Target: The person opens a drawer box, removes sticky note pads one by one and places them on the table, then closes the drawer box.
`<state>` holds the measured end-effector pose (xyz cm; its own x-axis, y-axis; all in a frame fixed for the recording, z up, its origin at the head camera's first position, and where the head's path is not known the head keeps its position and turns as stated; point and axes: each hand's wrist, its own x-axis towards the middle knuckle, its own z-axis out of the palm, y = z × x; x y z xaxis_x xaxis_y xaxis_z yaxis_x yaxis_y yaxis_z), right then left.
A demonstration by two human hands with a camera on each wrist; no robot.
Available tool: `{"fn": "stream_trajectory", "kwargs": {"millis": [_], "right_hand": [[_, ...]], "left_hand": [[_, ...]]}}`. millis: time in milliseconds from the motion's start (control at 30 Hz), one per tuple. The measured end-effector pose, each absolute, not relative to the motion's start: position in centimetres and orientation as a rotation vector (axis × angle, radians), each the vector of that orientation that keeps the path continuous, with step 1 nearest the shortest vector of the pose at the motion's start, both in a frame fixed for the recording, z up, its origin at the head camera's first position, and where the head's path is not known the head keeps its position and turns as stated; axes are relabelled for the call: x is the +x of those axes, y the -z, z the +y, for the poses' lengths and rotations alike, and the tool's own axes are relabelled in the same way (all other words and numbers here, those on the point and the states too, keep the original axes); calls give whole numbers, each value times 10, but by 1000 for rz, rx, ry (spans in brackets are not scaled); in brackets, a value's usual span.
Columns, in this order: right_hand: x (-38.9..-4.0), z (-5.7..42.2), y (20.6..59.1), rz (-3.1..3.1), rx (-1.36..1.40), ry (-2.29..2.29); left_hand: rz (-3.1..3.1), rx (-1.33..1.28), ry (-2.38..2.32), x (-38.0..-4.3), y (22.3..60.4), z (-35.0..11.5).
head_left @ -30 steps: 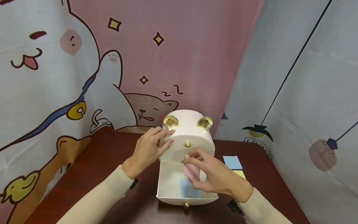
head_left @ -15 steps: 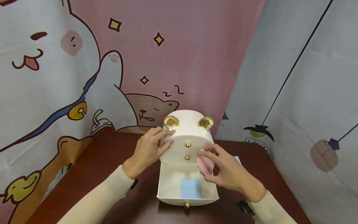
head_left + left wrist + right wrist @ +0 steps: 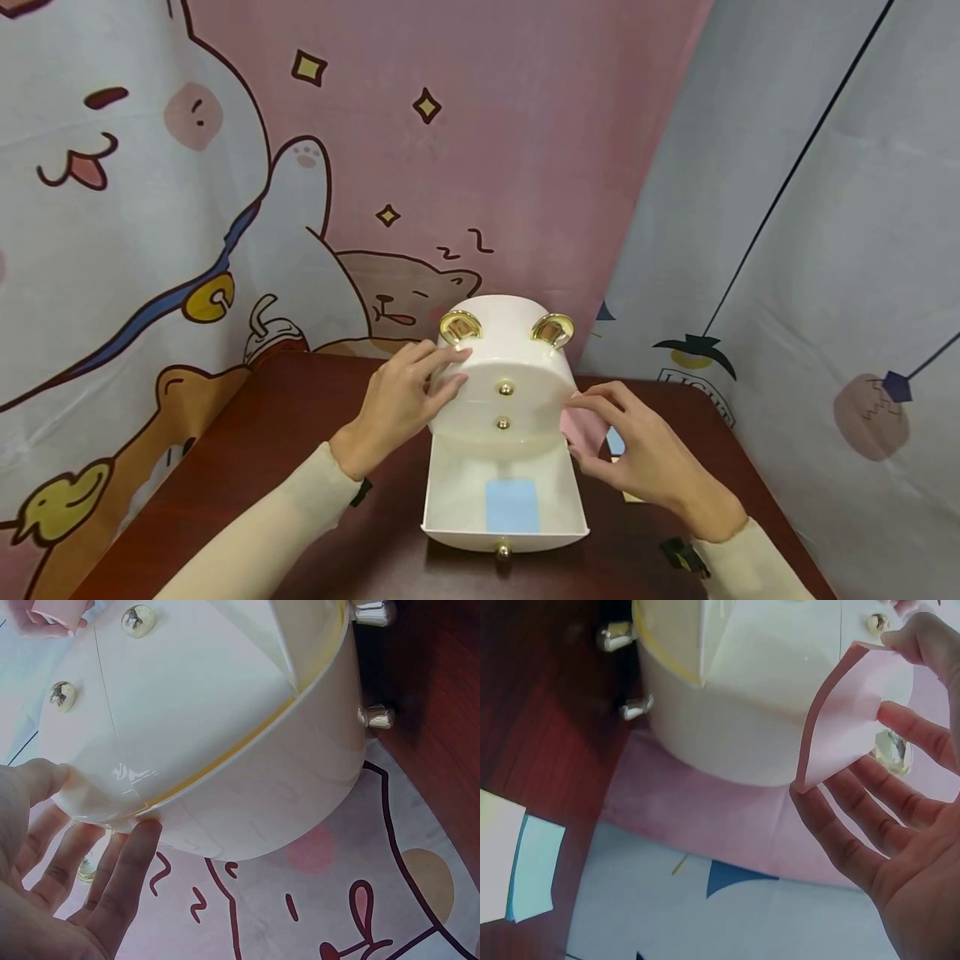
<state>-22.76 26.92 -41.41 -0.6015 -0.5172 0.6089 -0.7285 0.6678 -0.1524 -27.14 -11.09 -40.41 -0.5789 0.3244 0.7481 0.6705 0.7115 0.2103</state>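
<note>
A white rounded storage box [image 3: 506, 329] with gold ears and knobs stands on the table, its bottom drawer [image 3: 450, 471] pulled out. Inside that drawer lies a blue sticky note pad [image 3: 512, 506]. My left hand [image 3: 401, 404] holds the box's upper left edge; in the left wrist view the thumb lies on the front face and the fingers on the curved side. Right of the box, my right hand [image 3: 648, 454] pinches a pink sticky note pad [image 3: 583, 425] between thumb and fingers, raised off the table. The right wrist view shows the pink pad [image 3: 840, 712] slightly bent.
Behind my right hand, a blue pad [image 3: 616, 442] and a pale yellow pad [image 3: 633, 497] lie on the dark red table [image 3: 322, 467], partly hidden. The right wrist view shows this yellow pad [image 3: 499, 855] beside the blue one. A cartoon cloth [image 3: 525, 167] hangs behind.
My right hand has carried the pink pad rightward, from over the open drawer to beside the box. The blue pad in the drawer is now fully uncovered. My left hand stays put.
</note>
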Motion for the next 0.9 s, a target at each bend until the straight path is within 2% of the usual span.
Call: {"fn": "stream_trajectory", "kwargs": {"millis": [633,900], "right_hand": [[-254,320,439,-2295,837,-486],[-262,338,451,-2398,705,-519]], "left_hand": [[-2212,-749,627,-271,405,-110],[-2203,-756,632,-271,405,-111]]}}
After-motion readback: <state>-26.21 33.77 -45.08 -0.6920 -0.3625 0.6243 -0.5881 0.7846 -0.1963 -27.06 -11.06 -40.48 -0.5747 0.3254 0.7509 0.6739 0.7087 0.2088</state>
